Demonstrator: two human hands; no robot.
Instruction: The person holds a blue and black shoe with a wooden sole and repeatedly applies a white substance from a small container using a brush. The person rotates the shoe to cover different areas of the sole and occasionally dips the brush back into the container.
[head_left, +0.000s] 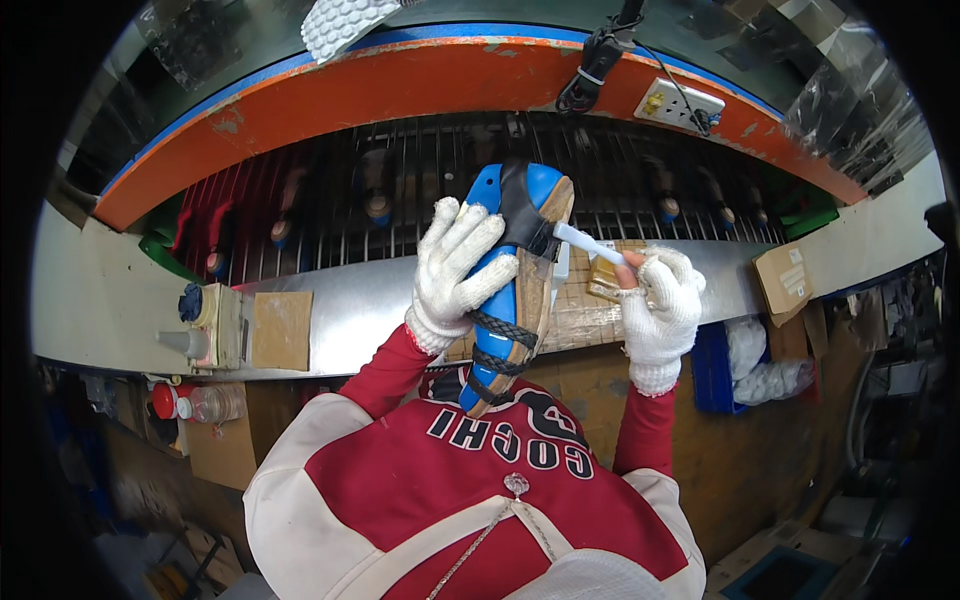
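Note:
A blue shoe last (541, 183) with black straps on its upper side is held upright in front of my chest. A wide black band crosses its upper part, and braided straps (505, 330) cross lower down. My left hand (455, 265), in a white knit glove, grips the last from the left side. My right hand (662, 310), gloved with bare fingertips showing, pinches a slim white brush-like tool (595, 245). The tool's far end meets the wide black band at the last's right edge; its tip is hard to make out.
Behind the metal ledge (370, 290), a rack of bars (420, 230) carries several lasts beneath an orange panel (450, 80). A tan board (282, 330) and a container (215, 325) are at left. A carton (783, 278) and blue bin (712, 370) stand right.

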